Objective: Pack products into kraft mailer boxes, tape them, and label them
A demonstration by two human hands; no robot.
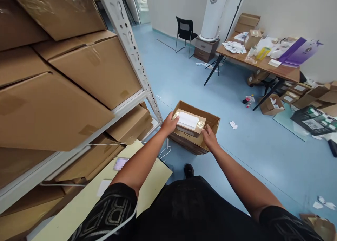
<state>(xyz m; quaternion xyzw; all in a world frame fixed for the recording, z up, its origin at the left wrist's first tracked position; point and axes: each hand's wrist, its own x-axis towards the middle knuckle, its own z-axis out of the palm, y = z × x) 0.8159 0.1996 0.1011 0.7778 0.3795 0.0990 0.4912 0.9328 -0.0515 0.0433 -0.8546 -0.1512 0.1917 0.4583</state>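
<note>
A small cardboard box (189, 132) with a white label on top and shiny tape at both ends is held between my two hands. My left hand (169, 123) grips its left end, thumb on the top edge. At its right end, my right hand (209, 137) closes around the lower corner. Beneath and around it stands a larger, open-topped cardboard carton (213, 120). The small box is over or partly within that carton's opening; how deep it sits I cannot tell.
On my left, a metal shelf (147, 83) holds several large cartons (97, 69). A pale yellow tabletop (155, 184) with a white cable lies below my left arm. To the right are a cluttered wooden table (286, 72), boxes and floor litter. A black chair (185, 30) stands farther back.
</note>
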